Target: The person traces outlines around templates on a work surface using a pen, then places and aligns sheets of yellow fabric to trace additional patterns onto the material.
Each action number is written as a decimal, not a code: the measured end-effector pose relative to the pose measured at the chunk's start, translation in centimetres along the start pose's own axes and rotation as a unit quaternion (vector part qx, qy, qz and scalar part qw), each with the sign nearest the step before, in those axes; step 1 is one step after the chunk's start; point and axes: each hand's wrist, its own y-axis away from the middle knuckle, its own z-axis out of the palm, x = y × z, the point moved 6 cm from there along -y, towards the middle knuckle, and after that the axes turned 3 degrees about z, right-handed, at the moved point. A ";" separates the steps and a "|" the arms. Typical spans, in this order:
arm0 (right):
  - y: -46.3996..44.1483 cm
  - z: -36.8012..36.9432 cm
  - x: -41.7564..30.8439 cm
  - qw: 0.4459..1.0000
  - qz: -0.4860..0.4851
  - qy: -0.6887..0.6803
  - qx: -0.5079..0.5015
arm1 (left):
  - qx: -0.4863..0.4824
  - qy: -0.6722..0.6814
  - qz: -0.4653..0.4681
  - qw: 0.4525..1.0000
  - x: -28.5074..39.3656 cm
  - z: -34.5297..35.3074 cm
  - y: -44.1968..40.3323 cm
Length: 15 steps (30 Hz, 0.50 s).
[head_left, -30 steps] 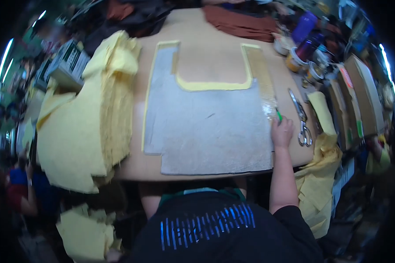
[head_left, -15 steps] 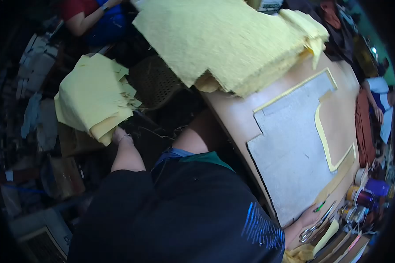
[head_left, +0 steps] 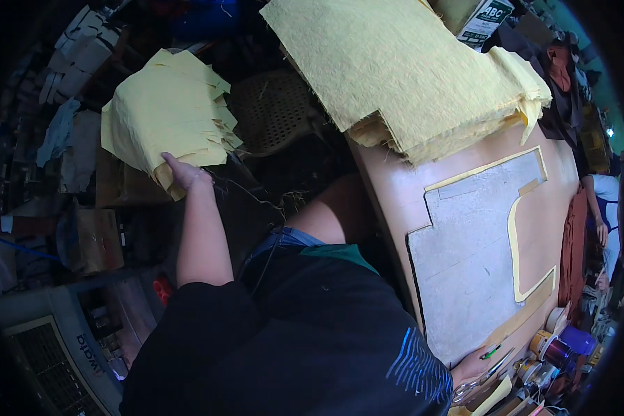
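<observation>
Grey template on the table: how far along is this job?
Looks done: the grey template lies flat on the table. In hand: the left hand grips the edge of the lower yellow pile; the right hand holds a green pen-like tool. Probably left: taking a sheet and marking it, since none is clear of that pile. I can't tell how many remain.

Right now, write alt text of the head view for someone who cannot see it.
The person's left hand grips a stack of yellow sheets beside a table; the right hand holds a green pen by a grey notched panel lying on it.
</observation>
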 end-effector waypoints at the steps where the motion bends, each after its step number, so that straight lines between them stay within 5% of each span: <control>1: 0.1 -0.3 -0.2 1.000 0.001 -0.002 -0.002 | -0.010 0.034 -0.009 0.999 0.1 0.2 -0.7; 6: 0.5 -0.6 -0.7 1.000 0.021 -0.009 -0.010 | -0.113 0.083 -0.022 0.990 2.6 3.9 -3.1; 9: 0.8 -1.2 -1.0 0.994 -0.048 -0.064 0.078 | -0.003 0.030 -0.056 0.998 2.8 3.7 -5.5; 15: 0.4 -0.4 -0.2 1.000 0.006 -0.004 0.004 | 0.114 0.075 -0.061 0.989 4.4 4.1 -6.2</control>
